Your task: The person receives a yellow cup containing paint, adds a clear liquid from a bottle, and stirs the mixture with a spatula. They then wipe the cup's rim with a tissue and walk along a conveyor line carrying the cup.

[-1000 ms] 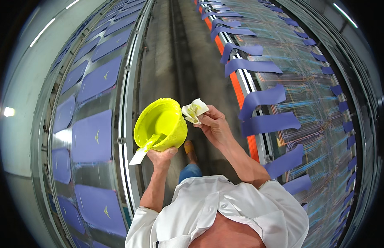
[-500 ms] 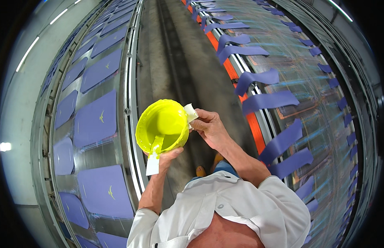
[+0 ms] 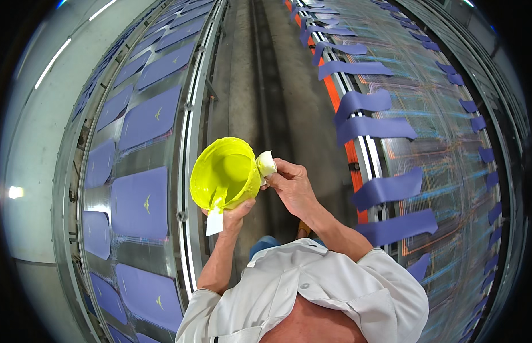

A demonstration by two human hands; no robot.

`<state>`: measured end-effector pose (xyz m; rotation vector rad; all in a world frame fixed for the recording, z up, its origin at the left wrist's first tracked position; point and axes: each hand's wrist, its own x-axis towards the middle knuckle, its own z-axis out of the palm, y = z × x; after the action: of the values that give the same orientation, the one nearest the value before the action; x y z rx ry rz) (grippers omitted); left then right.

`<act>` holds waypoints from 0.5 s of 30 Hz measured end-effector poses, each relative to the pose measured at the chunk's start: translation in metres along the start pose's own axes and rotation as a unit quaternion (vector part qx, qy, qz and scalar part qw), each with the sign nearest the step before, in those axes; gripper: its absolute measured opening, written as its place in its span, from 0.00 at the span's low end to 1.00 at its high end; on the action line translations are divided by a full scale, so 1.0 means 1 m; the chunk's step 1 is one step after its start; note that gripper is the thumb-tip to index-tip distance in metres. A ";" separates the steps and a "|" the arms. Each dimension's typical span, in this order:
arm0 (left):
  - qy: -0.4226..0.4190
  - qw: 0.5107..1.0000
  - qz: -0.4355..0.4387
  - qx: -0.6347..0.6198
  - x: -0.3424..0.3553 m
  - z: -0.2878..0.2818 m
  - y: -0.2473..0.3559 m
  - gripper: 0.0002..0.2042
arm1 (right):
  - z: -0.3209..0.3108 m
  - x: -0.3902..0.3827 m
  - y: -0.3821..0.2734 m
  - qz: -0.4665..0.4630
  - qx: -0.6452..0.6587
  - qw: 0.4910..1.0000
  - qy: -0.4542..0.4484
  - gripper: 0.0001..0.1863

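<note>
A bright yellow-green tub [image 3: 201, 162] of ink or paint is in front of me, its rim thickly coated in the same colour. My left hand [image 3: 239, 212] is closed round its lower side; most of those fingers are hidden behind the tub. A flat white spatula [image 3: 214, 222] leans over the near rim, its upper part smeared yellow. At the tub's right side, my right hand [image 3: 293, 186] pinches a white curled piece [image 3: 266, 164] against or close to the rim. I cannot tell whether this piece is a handle, paper or cloth.
To the left runs a long metal table [image 3: 149, 159] bearing purple flat panels [image 3: 141, 201] with small yellow marks. On the right table [image 3: 437, 188], purple strips [image 3: 394, 188] hang over an orange-and-silver edge rail [image 3: 350, 150]. A grey floor aisle [image 3: 303, 68] lies between them.
The tables on both sides have shifted in view as I move along the aisle. Both hands keep their hold, and the tub is tilted slightly differently.
</note>
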<state>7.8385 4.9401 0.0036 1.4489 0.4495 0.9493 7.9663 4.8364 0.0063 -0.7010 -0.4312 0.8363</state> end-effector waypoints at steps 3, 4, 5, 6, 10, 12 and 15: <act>0.000 0.999 -0.035 0.000 0.043 0.018 -0.013 0.34 | -0.020 0.047 -0.006 -0.003 -0.007 1.000 -0.004 0.10; 0.005 1.000 -0.030 0.007 0.058 0.021 -0.023 0.34 | -0.024 0.062 -0.008 0.000 -0.015 1.000 0.002 0.10; 0.010 1.000 -0.025 0.013 0.074 0.021 -0.036 0.34 | -0.028 0.077 -0.010 0.003 -0.023 1.000 0.008 0.10; 0.015 0.999 -0.020 0.020 0.091 0.025 -0.044 0.35 | -0.033 0.093 -0.010 0.006 -0.029 1.000 0.002 0.10; 0.044 0.999 -0.006 0.007 0.165 0.030 -0.075 0.38 | -0.047 0.159 -0.005 0.008 -0.040 0.999 -0.005 0.09; 0.052 0.999 -0.006 0.007 0.205 0.028 -0.092 0.38 | -0.051 0.198 -0.004 0.010 -0.039 0.999 0.000 0.09; 0.062 0.996 0.020 -0.064 0.267 0.032 -0.116 0.33 | -0.060 0.255 -0.004 0.056 -0.033 0.998 -0.005 0.10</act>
<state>8.0495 5.1409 -0.0290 1.2913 0.4437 1.0857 8.1584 5.0131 -0.0132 -0.7880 -0.4343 0.9348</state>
